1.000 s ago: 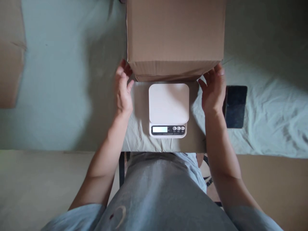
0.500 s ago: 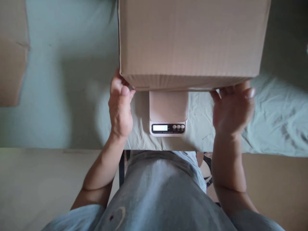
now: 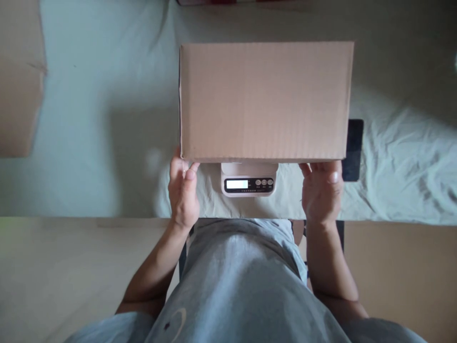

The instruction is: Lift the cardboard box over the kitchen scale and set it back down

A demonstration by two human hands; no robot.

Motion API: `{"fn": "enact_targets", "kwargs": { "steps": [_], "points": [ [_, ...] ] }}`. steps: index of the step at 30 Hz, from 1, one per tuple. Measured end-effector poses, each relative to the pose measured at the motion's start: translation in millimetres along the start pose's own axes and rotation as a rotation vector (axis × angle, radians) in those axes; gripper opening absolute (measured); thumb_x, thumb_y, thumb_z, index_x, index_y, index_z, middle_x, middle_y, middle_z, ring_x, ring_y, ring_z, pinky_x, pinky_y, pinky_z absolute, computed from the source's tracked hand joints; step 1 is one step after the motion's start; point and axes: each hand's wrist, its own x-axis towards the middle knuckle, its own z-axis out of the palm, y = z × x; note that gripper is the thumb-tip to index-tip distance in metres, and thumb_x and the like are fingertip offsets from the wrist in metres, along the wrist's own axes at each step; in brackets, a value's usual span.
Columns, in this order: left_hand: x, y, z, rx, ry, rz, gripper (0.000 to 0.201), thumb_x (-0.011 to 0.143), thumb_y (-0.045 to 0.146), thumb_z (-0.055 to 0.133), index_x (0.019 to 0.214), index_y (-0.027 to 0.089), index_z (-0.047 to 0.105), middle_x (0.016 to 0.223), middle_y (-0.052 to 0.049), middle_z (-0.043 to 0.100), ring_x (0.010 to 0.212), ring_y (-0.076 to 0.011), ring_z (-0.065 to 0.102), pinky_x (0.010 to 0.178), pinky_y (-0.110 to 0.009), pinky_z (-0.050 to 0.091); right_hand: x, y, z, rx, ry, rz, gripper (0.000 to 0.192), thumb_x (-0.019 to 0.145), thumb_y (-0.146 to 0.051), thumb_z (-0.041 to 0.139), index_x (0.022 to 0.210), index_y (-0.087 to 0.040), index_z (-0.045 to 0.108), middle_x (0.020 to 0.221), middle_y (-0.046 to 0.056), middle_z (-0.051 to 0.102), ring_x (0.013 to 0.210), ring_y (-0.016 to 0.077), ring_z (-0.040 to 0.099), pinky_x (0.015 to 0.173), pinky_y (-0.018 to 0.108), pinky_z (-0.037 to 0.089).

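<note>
A plain brown cardboard box (image 3: pixel 266 100) lies flat-side up over a small white digital scale (image 3: pixel 249 181), covering most of its platform; only the scale's front strip with the lit display and round buttons shows. My left hand (image 3: pixel 183 193) grips the box's near left corner. At the near right corner, my right hand (image 3: pixel 321 190) holds the box's lower edge from underneath. Whether the box rests on the scale or hovers just above it cannot be told.
A dark phone (image 3: pixel 353 150) lies on the pale wrinkled sheet (image 3: pixel 400 162) right of the box, partly hidden by it. A piece of brown cardboard (image 3: pixel 19 81) sits at the far left. The table's near edge runs just below the scale.
The box came up from the far side of the table, passed close to the camera, and now sits lower over the scale. Both hands moved toward me with it.
</note>
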Motion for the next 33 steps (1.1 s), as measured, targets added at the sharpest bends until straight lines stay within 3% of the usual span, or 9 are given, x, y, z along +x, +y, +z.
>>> {"fn": "enact_targets", "kwargs": {
  "steps": [5,14,20,33],
  "points": [
    [-3,2,2.8,0.004,0.026,-0.012,0.026,0.089,0.053,0.048,0.101,0.034,0.061,0.121,0.001,0.061,0.131,-0.0223,0.048,0.113,-0.04,0.039,3,-2,-2,0.041,-0.023,0.018,0.041,0.077,-0.062,0.05,0.106,-0.038,0.066,0.119,-0.001,0.067,0.124,0.0246,0.056,0.106,0.046,0.043],
    [-3,-6,-3.9,-0.002,0.064,-0.01,0.03,0.089,0.05,0.049,0.114,0.036,0.058,0.137,0.002,0.055,0.138,-0.0214,0.041,0.118,-0.039,0.034,8,0,-5,0.063,-0.002,0.004,0.042,0.078,-0.062,0.049,0.106,-0.037,0.065,0.116,0.0,0.067,0.119,0.0237,0.059,0.103,0.045,0.045],
    [-2,-14,-10.5,0.016,0.081,-0.045,0.036,0.09,0.05,0.047,0.123,0.039,0.056,0.141,0.004,0.052,0.138,-0.0214,0.043,0.111,-0.038,0.043,8,6,-11,0.033,0.011,0.018,0.04,0.078,-0.062,0.047,0.104,-0.038,0.065,0.114,0.001,0.067,0.12,0.0246,0.058,0.102,0.047,0.045],
    [-2,-7,-5.0,-0.001,0.075,-0.02,0.038,0.088,0.053,0.049,0.123,0.041,0.055,0.138,0.004,0.054,0.139,-0.0231,0.041,0.113,-0.041,0.04,5,-2,-4,0.063,-0.018,0.007,0.038,0.08,-0.061,0.048,0.102,-0.037,0.067,0.114,0.0,0.068,0.12,0.0242,0.059,0.106,0.047,0.043]
  ]
}}
